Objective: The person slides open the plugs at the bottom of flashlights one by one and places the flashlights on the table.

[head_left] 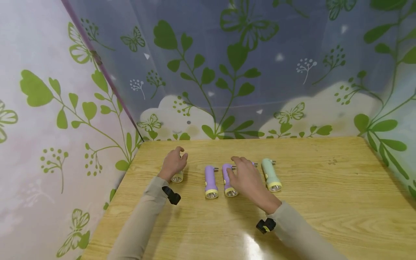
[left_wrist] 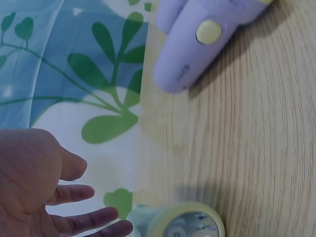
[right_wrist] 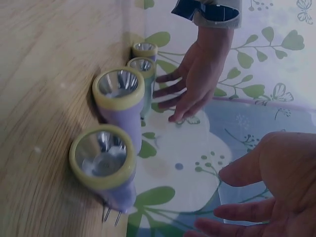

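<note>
My left hand (head_left: 173,164), fingers loose and holding nothing, hovers at the table's left over a flashlight whose yellow-rimmed head (head_left: 177,177) shows below it. In the left wrist view, a pale green flashlight (left_wrist: 148,219) lies by those fingertips. My right hand (head_left: 248,178) is above the row, thumb and fingers apart, its palm bare in the right wrist view. Beside its thumb lies a purple flashlight (head_left: 227,177); another purple flashlight (head_left: 210,177) is further left. To its right is a mint green flashlight (head_left: 268,169). Metal prongs (head_left: 255,164) of one more stick out from behind the right hand.
All the flashlights lie on a wood-grain table (head_left: 325,202), lamp heads toward me, several with plug prongs folded out. A patterned fabric curtain (head_left: 201,72) hangs along the back edge. Another curtain (head_left: 65,144) hangs at the left side.
</note>
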`<action>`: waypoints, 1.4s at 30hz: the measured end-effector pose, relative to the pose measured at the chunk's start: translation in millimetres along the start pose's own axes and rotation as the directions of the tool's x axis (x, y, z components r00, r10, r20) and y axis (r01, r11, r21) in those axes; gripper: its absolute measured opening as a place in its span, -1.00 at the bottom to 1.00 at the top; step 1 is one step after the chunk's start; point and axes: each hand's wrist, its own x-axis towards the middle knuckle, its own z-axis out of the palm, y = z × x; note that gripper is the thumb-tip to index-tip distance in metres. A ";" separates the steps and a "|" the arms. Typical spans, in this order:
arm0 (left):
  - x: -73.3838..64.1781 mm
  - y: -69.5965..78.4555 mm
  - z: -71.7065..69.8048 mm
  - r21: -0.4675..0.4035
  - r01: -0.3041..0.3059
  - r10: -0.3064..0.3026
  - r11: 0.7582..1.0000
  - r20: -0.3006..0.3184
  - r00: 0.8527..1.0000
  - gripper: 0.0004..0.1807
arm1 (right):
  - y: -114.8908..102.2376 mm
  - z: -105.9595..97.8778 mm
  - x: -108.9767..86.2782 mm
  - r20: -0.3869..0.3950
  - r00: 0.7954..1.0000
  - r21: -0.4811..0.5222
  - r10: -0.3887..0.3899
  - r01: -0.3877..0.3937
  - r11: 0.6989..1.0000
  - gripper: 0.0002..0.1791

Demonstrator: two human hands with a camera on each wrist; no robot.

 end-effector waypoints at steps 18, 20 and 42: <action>2.9 -21.2 3.1 0.043 0.099 -0.099 0.994 -0.008 0.995 -0.49 | 41.6 -23.6 -4.7 -0.032 0.999 -0.004 0.032 -0.032 0.999 -0.44; 2.6 -22.4 4.3 0.046 0.113 -0.113 0.993 0.000 0.994 -0.48 | 45.8 -26.2 -4.7 -0.032 0.999 -0.006 0.037 -0.037 0.999 -0.44; 9.4 -17.6 11.7 0.158 0.121 -0.126 0.980 0.022 0.992 -0.47 | 72.9 -42.7 -4.3 -0.069 0.994 0.016 0.088 -0.087 0.996 -0.45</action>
